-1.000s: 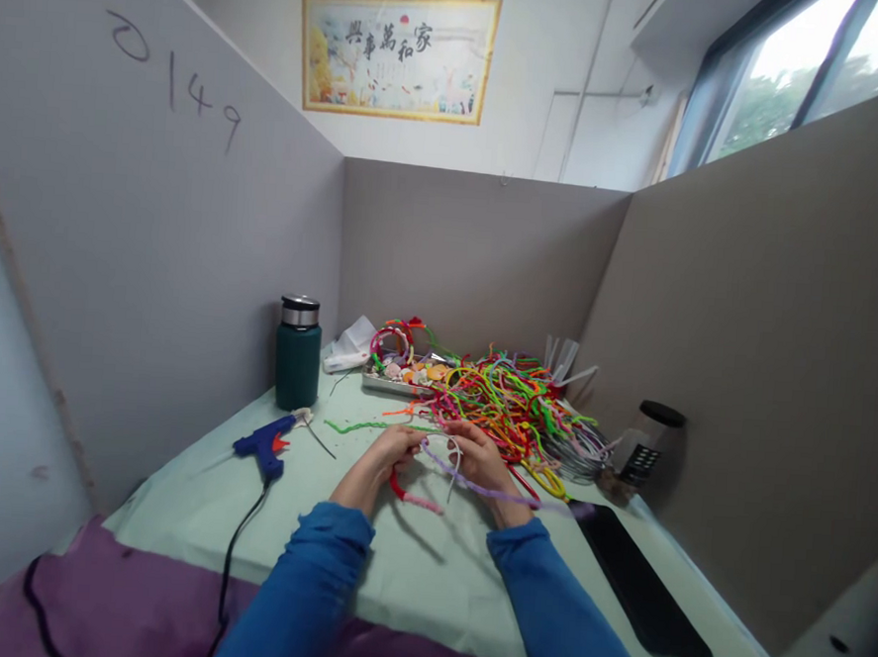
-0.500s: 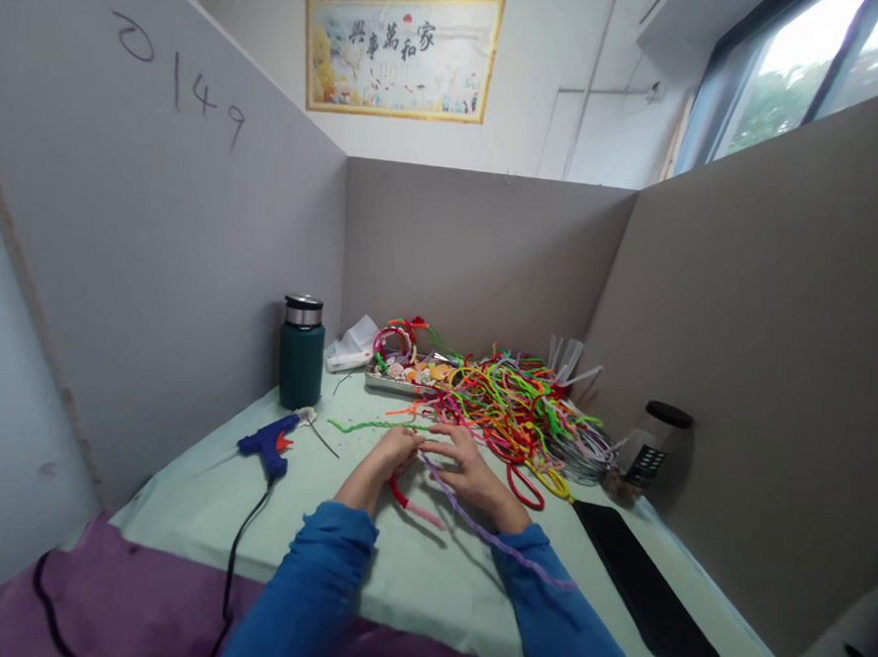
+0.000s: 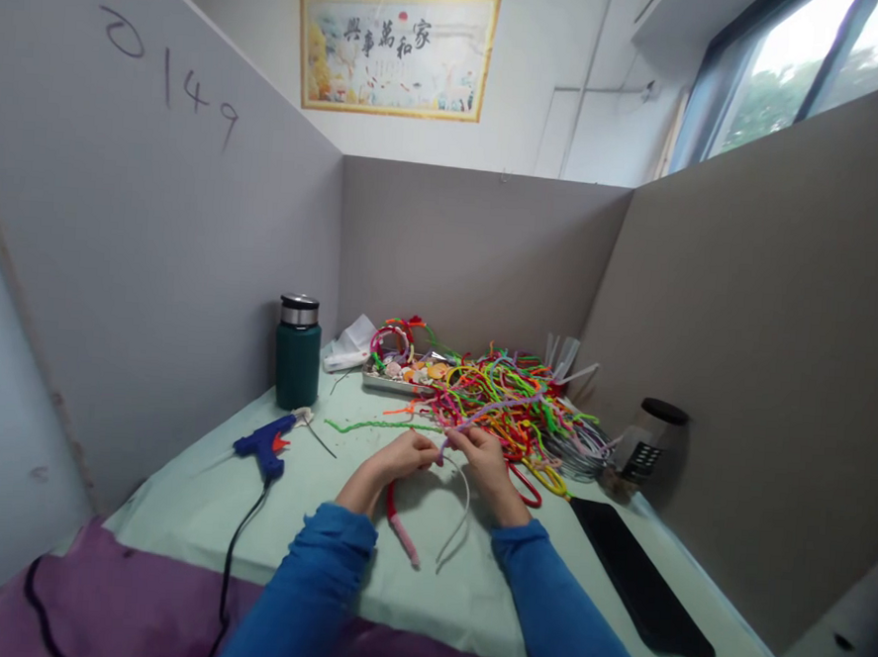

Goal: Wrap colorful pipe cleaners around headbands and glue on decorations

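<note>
Near the table's middle, my left hand (image 3: 405,457) is closed on a curved piece wrapped in red and pink (image 3: 401,536), whose pink end hangs down toward me. A bare pale wire (image 3: 466,499) curves down from between the hands. My right hand (image 3: 484,462) pinches a purple fuzzy strand (image 3: 495,408), which meets the piece at my left fingertips and stretches away to the upper right. The fingertips of both hands are close together. Just beyond them lies a green twisted strand (image 3: 374,425).
Behind the hands are a heap of coloured strands (image 3: 510,382) and a metal tray (image 3: 398,386) of small pieces. A green bottle (image 3: 298,360) and blue glue gun (image 3: 264,445) are left; red-handled scissors (image 3: 527,488), a black slab (image 3: 639,574) and a jar (image 3: 644,450) are right.
The purple strand has swung from lying over my right forearm to pointing away over the heap. The red and pink piece has turned downward, and the pale wire now shows.
</note>
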Demonstrator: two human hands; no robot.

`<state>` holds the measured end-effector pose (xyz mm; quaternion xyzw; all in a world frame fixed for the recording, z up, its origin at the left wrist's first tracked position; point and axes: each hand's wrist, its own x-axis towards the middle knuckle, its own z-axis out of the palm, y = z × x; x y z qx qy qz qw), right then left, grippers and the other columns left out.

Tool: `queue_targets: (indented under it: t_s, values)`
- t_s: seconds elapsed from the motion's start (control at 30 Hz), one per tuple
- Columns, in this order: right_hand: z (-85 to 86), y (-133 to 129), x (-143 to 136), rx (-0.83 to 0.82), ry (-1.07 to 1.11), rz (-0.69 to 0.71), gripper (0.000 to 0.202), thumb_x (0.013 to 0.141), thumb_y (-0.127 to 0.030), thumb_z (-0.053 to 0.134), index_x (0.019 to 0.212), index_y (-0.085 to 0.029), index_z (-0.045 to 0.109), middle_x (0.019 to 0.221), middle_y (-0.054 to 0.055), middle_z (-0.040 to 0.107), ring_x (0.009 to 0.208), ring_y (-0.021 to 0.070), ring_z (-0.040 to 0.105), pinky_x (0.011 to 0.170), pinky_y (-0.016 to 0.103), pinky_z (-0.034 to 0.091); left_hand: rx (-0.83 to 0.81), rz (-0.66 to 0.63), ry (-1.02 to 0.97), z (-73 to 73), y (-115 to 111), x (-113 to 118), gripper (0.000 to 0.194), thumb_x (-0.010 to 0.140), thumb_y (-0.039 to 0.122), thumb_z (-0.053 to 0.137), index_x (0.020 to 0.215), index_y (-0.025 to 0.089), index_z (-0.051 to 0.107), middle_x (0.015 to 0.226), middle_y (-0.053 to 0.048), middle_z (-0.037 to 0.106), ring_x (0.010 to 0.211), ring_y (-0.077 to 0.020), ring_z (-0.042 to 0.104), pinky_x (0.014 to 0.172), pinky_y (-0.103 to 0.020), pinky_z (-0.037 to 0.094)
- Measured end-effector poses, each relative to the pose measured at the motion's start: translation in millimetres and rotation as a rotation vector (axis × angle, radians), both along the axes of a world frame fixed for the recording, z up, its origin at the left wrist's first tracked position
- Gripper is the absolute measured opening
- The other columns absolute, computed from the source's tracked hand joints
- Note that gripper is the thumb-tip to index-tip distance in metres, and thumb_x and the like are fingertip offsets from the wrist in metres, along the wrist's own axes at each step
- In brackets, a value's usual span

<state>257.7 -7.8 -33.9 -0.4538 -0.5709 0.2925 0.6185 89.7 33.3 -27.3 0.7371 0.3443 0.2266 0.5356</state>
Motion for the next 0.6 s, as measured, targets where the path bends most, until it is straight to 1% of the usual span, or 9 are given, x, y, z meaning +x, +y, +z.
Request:
queue_targets:
  t_s: [0.1,0.2,0.3,0.43,0.6]
  values:
    - [0.3,2,3,0.001,0.065,-0.025,0.035,0.069,-0.050,0.071,0.058,-0.017,0.064,0.057,0.000,0.058,0.059,0.0149,0.051,0.060,0.028,0.039,0.010,-0.111,-0.007,5.1,-6,2,0.042,0.070,0.053,0.063,0.078,0.012,0.065,0.054,0.006,0.043,0.043,-0.0052,0.030,0.043,-0.022,0.019]
    - [-1.4,4,3,-0.005,0.087,-0.025,0.037,0.068,-0.051,0.071,0.055,-0.017,0.061,0.055,-0.001,0.055,0.056,0.0134,0.047,0.058,0.027,0.036,0.033,-0.161,-0.036,9.2,-11,3,0.045,0.070,0.055,0.063,0.077,0.011,0.064,0.054,0.005,0.044,0.045,-0.0053,0.031,0.045,-0.022,0.021]
    - [-3.6,5,2,-0.029,0.109,-0.026,0.040,0.064,-0.053,0.073,0.053,-0.017,0.058,0.052,-0.002,0.053,0.053,0.0127,0.045,0.056,0.027,0.035,0.063,-0.164,-0.101,12.9,-15,4,0.044,0.071,0.055,0.063,0.077,0.011,0.063,0.055,0.005,0.044,0.046,-0.0056,0.032,0.046,-0.021,0.023]
    - [-5.6,6,1,-0.045,0.171,-0.007,0.041,0.063,-0.055,0.074,0.056,-0.017,0.059,0.053,-0.002,0.054,0.053,0.0124,0.045,0.055,0.027,0.035,0.099,-0.133,-0.146,15.2,-17,6,0.040,0.072,0.052,0.061,0.075,0.012,0.060,0.055,0.005,0.045,0.046,-0.0063,0.033,0.046,-0.022,0.024]
    - [-7.8,8,2,-0.035,0.204,-0.014,0.042,0.063,-0.055,0.074,0.057,-0.017,0.057,0.053,-0.002,0.054,0.053,0.0120,0.045,0.054,0.026,0.034,0.263,-0.095,-0.118,9.4,-13,11,0.029,0.074,0.042,0.058,0.066,0.014,0.055,0.056,0.004,0.046,0.053,-0.0087,0.039,0.052,-0.023,0.029]
